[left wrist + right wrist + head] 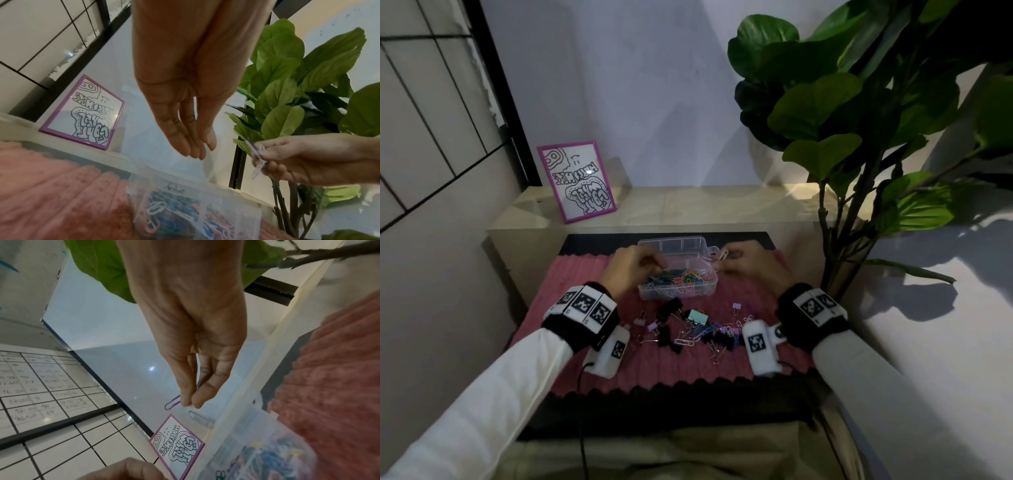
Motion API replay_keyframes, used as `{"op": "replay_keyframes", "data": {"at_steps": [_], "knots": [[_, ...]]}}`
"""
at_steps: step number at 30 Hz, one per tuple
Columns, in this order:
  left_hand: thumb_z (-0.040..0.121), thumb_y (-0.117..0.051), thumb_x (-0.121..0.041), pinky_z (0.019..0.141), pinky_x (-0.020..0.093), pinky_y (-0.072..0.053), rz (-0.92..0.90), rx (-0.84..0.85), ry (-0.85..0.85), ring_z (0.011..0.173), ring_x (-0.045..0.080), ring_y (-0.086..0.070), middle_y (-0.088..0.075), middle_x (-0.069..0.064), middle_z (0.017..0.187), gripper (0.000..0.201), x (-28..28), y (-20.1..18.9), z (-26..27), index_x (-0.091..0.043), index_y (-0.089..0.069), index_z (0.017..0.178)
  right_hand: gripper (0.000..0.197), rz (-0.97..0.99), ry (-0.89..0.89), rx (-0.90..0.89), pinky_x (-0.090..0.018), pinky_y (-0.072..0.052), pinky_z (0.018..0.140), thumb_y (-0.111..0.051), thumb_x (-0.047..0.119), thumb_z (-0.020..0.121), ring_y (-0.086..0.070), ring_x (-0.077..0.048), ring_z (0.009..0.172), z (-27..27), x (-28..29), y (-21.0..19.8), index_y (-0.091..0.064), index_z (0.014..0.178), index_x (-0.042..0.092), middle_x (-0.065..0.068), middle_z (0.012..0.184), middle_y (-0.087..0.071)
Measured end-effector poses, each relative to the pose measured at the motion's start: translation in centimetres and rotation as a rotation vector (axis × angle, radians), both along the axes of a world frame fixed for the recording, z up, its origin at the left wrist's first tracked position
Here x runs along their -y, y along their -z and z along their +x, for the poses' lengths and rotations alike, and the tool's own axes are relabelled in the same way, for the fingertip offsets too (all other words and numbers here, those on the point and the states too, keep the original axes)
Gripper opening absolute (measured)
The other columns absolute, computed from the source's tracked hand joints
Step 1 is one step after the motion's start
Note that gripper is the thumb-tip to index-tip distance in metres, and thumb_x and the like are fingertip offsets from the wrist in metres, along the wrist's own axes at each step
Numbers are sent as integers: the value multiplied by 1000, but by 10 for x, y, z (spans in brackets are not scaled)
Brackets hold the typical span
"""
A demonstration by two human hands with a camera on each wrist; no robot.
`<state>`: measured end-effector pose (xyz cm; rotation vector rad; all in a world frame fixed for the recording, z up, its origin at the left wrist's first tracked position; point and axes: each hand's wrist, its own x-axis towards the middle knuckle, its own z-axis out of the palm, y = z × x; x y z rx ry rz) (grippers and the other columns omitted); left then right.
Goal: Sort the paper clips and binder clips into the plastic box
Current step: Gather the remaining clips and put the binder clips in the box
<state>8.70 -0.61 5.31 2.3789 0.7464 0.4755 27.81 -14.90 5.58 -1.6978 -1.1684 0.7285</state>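
Observation:
A clear plastic box (654, 294) sits on the pink ridged mat (571, 274), its near compartment full of coloured paper clips (678, 275). My left hand (650, 265) hovers over the box's left side, and in the left wrist view its fingers (191, 146) are straight and hold nothing. My right hand (722, 265) is at the box's right rim and pinches a few pale paper clips (723, 255) between thumb and fingertips (190, 402). One purple clip (173, 401) sticks out beside them. A loose pile of binder clips and paper clips (688, 329) lies in front of the box.
A pink-framed drawing (577, 181) leans on the ledge behind the mat. A large leafy plant (842, 102) stands at the right, close to my right hand. Walls close in on both sides. Bare pink mat lies to the left of the box.

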Motion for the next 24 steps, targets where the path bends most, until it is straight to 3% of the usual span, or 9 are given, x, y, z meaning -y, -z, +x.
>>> {"op": "replay_keyframes", "data": {"at_steps": [4, 7, 10, 12, 14, 16, 19, 21, 24], "knots": [[83, -51, 7, 79, 29, -52, -45, -14, -25, 82, 17, -65, -69, 7, 91, 23, -3, 0, -18, -5, -67, 95, 7, -23, -6, -56, -13, -52, 53, -66, -4, 79, -62, -3, 49, -4, -38, -9, -62, 84, -4, -10, 71, -62], [83, -48, 9, 66, 13, -48, -72, -26, -1, 78, 13, -65, -69, 7, 91, 25, -2, 4, -25, -5, -66, 93, 10, -57, -12, 35, -13, -54, 55, -67, -4, 78, -61, -5, 49, -7, -59, -7, -62, 75, 3, -10, 70, -63], [83, -53, 6, 59, 1, -42, -41, -63, 83, 63, -7, -58, -67, 3, 84, 19, 11, 10, -23, -6, -67, 89, 16, -205, -92, 275, -9, -51, 56, -67, -4, 78, -60, -7, 61, -9, -68, -1, -67, 94, -1, -7, 78, -64], [84, -52, 5, 59, 1, -43, -80, -106, 128, 58, -13, -57, -65, -1, 81, 20, 22, 17, -18, -7, -67, 90, 24, -280, -160, 392, -17, -53, 69, -64, -4, 80, -62, -13, 72, -8, -66, -1, -67, 104, -1, -10, 89, -66], [85, -46, 8, 58, 4, -45, -152, -166, 184, 56, -10, -58, -64, -2, 79, 24, 30, 26, -11, -4, -65, 92, 28, -264, -167, 458, -25, -52, 82, -60, -6, 81, -65, -23, 91, -4, -60, -2, -65, 109, -1, -15, 105, -67], [84, -43, 10, 58, 7, -46, -171, -227, 236, 56, -5, -57, -62, -3, 77, 26, 36, 32, -6, -5, -64, 92, 29, -189, -133, 428, -25, -52, 83, -58, -9, 82, -65, -28, 98, 3, -53, -2, -63, 110, -4, -20, 110, -66], [82, -48, 11, 58, 4, -43, -99, -267, 294, 60, -5, -57, -67, 4, 83, 27, 45, 40, 2, -6, -64, 95, 21, -75, -48, 360, -8, -52, 68, -57, -10, 82, -67, -26, 84, 11, -43, -2, -65, 101, -8, -23, 102, -68], [82, -49, 11, 61, 3, -42, -64, -270, 309, 71, 7, -60, -70, 14, 93, 25, 52, 42, 5, 0, -65, 98, 16, -18, -13, 426, 1, -45, 61, -58, -10, 81, -63, -16, 75, 18, -35, -4, -68, 93, -7, -20, 95, -70], [83, -50, 10, 64, 3, -42, -6, -266, 344, 70, 9, -61, -70, 16, 96, 23, 60, 43, 5, 2, -66, 97, 14, -80, -53, 584, -6, -45, 67, -61, -6, 79, -60, -13, 75, 32, -12, -1, -70, 89, -3, -16, 94, -70]]}}
